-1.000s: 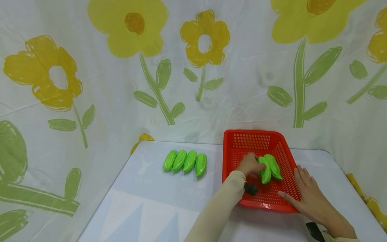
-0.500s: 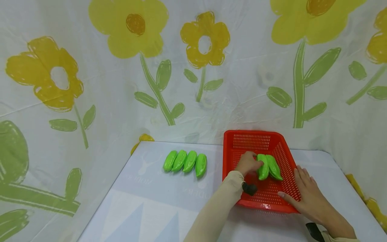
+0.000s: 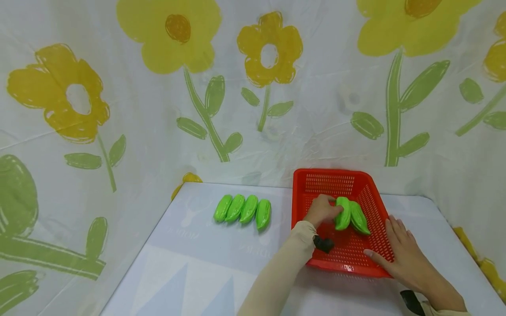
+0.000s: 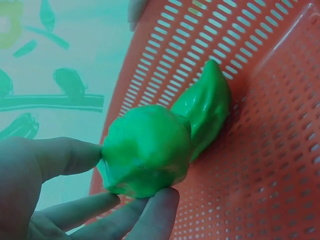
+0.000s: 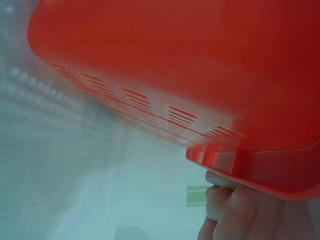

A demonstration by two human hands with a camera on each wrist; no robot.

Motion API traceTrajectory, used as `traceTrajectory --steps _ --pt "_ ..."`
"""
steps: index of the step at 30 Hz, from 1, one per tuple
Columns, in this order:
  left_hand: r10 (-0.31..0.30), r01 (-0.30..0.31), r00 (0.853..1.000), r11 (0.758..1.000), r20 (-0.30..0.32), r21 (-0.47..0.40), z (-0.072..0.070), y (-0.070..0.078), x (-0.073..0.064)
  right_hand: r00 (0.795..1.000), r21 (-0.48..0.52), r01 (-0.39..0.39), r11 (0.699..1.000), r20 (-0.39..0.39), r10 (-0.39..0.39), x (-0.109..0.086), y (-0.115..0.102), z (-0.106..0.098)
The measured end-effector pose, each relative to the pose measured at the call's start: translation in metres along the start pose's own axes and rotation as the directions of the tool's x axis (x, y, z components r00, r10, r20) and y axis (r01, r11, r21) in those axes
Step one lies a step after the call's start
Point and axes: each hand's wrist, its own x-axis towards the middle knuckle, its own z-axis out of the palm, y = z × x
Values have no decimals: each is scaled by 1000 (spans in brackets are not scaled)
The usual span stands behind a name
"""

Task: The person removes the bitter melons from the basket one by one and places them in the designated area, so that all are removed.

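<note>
In the head view, a red perforated plastic basket [image 3: 336, 264] stands at the right of the table. My left hand [image 3: 323, 210] reaches into it and pinches a glossy green toy vegetable [image 3: 342, 213], long with a tapered end. The left wrist view shows the thumb and fingertips [image 4: 165, 200] around its blunt end. A second green toy vegetable [image 3: 359, 218] lies beside it against the basket's right side. My right hand [image 3: 407, 259] holds the basket's near right corner, thumb over the rim and fingers along the outside; the right wrist view shows its fingers [image 5: 235, 205] by the rim.
Several similar green toy vegetables [image 3: 242, 210] lie in a row on the white table [image 3: 197, 272], left of the basket. A flower-print curtain [image 3: 316, 109] hangs behind and along the sides of the table.
My left hand has shifted slightly left and toward the far side of the basket, taking the green toy vegetable along. The right hand stays at the basket's corner.
</note>
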Motion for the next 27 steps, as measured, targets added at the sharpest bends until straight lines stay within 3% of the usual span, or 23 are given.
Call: traceTrajectory --steps 9,17,25,27 --pt "6 -3 1000 993 21 -115 -12 7 -7 1000 4 6 1000 -4 -6 1 0 -1" --pt "28 -12 998 967 58 -253 -26 1 -9 1000 -6 -2 1000 -1 2 2 1 -1" --pt "92 -35 990 900 110 -434 -44 -1 -12 1000 4 -11 1000 8 11 1 1 -1" --pt "92 -32 989 895 114 -444 -47 -2 -12 1000 6 -11 1000 9 11 2 1 0"
